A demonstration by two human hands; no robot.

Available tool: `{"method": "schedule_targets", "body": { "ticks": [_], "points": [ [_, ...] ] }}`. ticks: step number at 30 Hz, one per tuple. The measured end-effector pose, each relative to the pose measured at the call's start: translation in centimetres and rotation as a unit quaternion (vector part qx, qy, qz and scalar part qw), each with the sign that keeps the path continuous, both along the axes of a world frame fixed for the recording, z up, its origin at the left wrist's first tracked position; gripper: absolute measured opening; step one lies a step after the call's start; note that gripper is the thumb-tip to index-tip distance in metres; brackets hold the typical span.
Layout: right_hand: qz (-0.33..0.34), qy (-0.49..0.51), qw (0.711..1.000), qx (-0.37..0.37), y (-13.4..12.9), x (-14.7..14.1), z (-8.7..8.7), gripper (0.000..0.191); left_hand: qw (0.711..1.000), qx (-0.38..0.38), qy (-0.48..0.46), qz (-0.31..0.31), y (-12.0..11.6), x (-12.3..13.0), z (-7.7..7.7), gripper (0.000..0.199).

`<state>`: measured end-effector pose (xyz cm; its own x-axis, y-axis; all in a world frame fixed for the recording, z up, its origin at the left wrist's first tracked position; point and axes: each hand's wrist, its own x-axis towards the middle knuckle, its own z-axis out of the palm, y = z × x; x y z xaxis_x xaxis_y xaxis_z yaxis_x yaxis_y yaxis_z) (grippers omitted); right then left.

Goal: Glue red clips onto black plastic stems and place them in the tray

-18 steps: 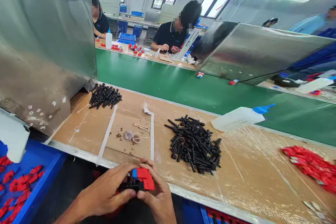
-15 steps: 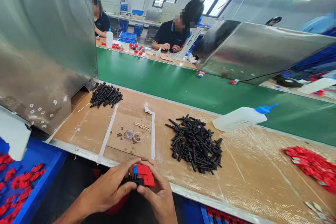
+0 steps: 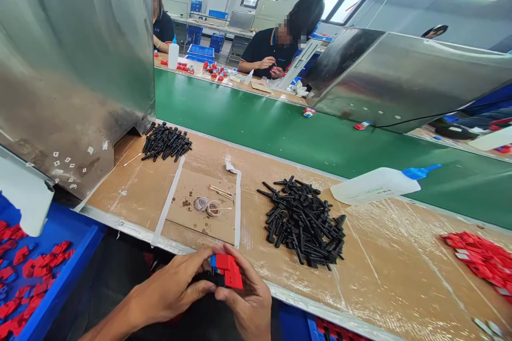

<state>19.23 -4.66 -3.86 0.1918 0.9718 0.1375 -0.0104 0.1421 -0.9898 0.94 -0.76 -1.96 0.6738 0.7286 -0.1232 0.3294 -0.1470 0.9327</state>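
A small red plastic part (image 3: 229, 269) with a blue piece and a black piece on it is held between both hands, just in front of the bench's near edge. My left hand (image 3: 178, 285) closes on its left side, thumb against the black piece (image 3: 216, 277). Around the red side curl the fingers of my right hand (image 3: 250, 293), its thumb underneath. Beyond them lies a cardboard sheet (image 3: 182, 221) with small open dishes (image 3: 214, 209) and cotton swabs (image 3: 220, 191). To the right is a large pile of black plastic rods (image 3: 302, 221).
A white squeeze bottle (image 3: 372, 186) lies near the green belt (image 3: 248, 114). Red parts (image 3: 476, 261) are heaped far right. More black rods (image 3: 167, 141) lie beside a metal panel (image 3: 76, 64). A blue bin (image 3: 76, 248) holds red parts at left. A co-worker (image 3: 276, 42) sits opposite.
The view has shifted slightly, so the bench appears a little further right. Both hands keep their hold on the red part. The co-worker opposite has raised their hands slightly.
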Motion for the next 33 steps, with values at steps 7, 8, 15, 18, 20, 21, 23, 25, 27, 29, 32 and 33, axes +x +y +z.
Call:
{"method": "schedule_targets", "body": {
  "ticks": [7,8,15,18,20,21,23,25,27,29,32,33],
  "points": [
    [0.031,-0.009,0.999,0.020,0.3,0.4,0.5,0.054,0.999,0.002,0.034,0.017,-0.4,0.3,-0.1,0.056],
    [0.035,-0.010,0.999,0.024,0.3,0.5,0.6,0.053,0.999,0.017,0.036,0.018,-0.4,0.3,0.0,0.056],
    [0.016,-0.036,0.998,0.044,-0.4,0.2,-0.3,0.039,0.989,0.143,-0.036,0.003,-0.3,0.4,0.2,0.052],
    [-0.007,-0.026,0.998,0.050,-0.5,-0.3,-0.8,0.039,0.990,0.135,-0.047,0.008,-0.3,0.4,0.0,0.051],
    [-0.025,-0.008,0.999,0.043,-0.3,-0.6,-1.1,0.038,0.994,0.096,-0.052,0.022,-0.4,0.5,-0.2,0.048],
    [-0.030,-0.002,0.999,0.036,-0.2,-0.8,-1.2,0.040,0.995,0.066,-0.060,0.038,-0.5,0.6,-0.3,0.046],
    [-0.031,0.001,0.999,0.021,0.0,-0.9,-1.3,0.043,0.991,-0.046,-0.107,0.068,-0.6,0.9,-0.7,0.038],
    [-0.028,-0.009,1.000,-0.003,0.1,-1.0,-1.1,0.040,0.947,-0.228,-0.214,0.070,-0.6,1.3,-1.3,0.032],
    [-0.030,-0.029,0.998,-0.039,0.2,-1.1,-0.6,0.037,0.856,-0.399,-0.324,0.049,-0.6,1.4,-1.7,0.034],
    [-0.038,-0.042,0.996,-0.074,0.3,-1.3,-0.2,0.036,0.782,-0.488,-0.386,0.039,-0.5,1.4,-2.0,0.033],
    [-0.035,-0.027,0.994,-0.100,0.5,-1.6,0.2,0.036,0.770,-0.505,-0.387,0.049,-0.4,1.4,-2.2,0.033],
    [-0.031,-0.013,0.994,-0.103,0.6,-1.6,0.3,0.037,0.783,-0.494,-0.373,0.058,-0.4,1.6,-2.3,0.035]
  ]
}}
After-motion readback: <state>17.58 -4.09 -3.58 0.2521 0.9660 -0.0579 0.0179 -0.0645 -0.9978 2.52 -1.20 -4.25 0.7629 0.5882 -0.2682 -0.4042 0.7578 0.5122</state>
